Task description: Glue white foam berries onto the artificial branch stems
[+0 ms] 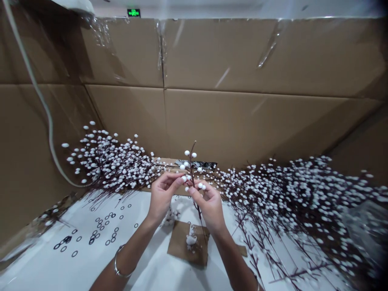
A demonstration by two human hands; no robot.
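Note:
A thin dark brown artificial berry branch with white berries stands nearly upright between my hands. My right hand is closed around its stem, thumb and fingers pinching it at mid-length, and the lower end hangs below. On the branch's left side, my left hand pinches with thumb and forefinger at a white berry. Below the hands lies a brown cardboard piece with a white lump of something on it; I cannot make out what it is.
Bunches of white-berry branches lie at the left and right. Small black rings are scattered over the white tabletop. Cardboard walls surround the table. A pale cable hangs at left; clear plastic lies far right.

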